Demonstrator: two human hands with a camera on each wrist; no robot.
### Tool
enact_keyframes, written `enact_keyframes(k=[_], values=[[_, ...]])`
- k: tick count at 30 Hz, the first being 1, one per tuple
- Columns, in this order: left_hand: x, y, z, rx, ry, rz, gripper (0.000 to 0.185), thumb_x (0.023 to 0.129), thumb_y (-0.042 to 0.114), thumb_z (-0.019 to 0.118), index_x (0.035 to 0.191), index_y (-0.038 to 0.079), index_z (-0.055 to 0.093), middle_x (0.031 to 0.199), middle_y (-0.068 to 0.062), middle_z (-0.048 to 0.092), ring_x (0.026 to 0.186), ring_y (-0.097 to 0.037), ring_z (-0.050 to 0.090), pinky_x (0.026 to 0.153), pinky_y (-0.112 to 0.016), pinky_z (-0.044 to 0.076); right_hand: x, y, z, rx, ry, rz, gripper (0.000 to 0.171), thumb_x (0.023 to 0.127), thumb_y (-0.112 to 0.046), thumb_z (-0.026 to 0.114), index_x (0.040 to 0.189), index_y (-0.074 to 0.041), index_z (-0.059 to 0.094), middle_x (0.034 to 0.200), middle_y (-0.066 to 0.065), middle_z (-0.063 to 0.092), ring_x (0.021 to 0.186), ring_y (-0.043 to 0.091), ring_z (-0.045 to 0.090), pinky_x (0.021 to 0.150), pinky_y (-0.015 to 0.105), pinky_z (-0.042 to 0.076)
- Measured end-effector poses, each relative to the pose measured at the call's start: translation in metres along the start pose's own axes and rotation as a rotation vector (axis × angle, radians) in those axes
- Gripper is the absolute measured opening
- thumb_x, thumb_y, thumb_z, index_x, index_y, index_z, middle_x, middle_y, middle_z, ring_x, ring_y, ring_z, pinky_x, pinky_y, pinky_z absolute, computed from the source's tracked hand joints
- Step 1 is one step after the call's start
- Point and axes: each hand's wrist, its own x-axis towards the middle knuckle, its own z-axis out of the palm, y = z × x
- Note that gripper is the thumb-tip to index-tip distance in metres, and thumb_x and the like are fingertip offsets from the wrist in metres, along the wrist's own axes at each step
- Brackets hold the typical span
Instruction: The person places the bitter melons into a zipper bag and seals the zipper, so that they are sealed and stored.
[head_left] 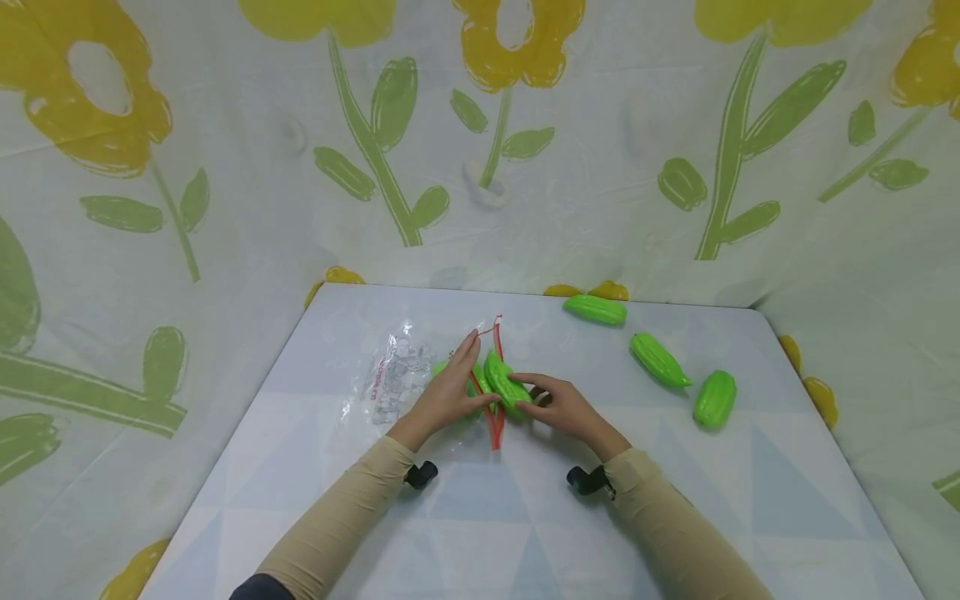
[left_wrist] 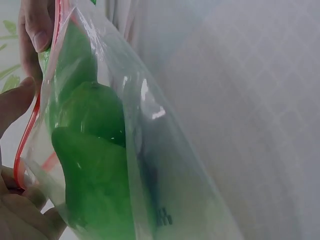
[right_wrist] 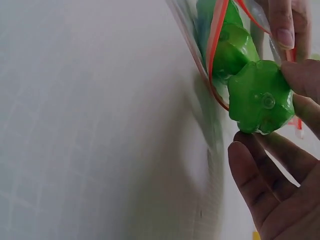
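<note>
Your two beige sleeves reach in from the near edge of the worktop (head_left: 525,533). Your right hand (head_left: 567,410) pinches the blunt end of a green toy gourd (head_left: 506,384) between thumb and fingertips, its other end inside the red-zippered mouth of a clear plastic bag (head_left: 397,379). Your left hand (head_left: 448,393) grips the bag's opening, thumb and fingers curled round the red strip. The bag lies at the middle of the worktop, stretching to the left, with at least one more green gourd showing through its film. Farther right, three loose gourds (head_left: 660,359) lie in a row well apart from the bag. A flower-printed curtain (head_left: 225,167) rises beyond the far edge.
</note>
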Motion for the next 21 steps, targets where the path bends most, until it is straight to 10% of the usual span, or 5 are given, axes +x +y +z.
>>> enact_keyframes(k=[21], values=[[0.0008, 0.0013, 0.0001, 0.003, -0.013, -0.011, 0.105, 0.075, 0.054, 0.069, 0.150, 0.009, 0.010, 0.157, 0.003, 0.002, 0.139, -0.019, 0.022, 0.105, -0.038, 0.036, 0.0078, -0.0062, 0.0096, -0.016, 0.032, 0.031, 0.049, 0.085, -0.049, 0.060, 0.132, -0.037, 0.050, 0.127, -0.009, 0.055, 0.090, 0.009, 0.058, 0.077, 0.027, 0.052]])
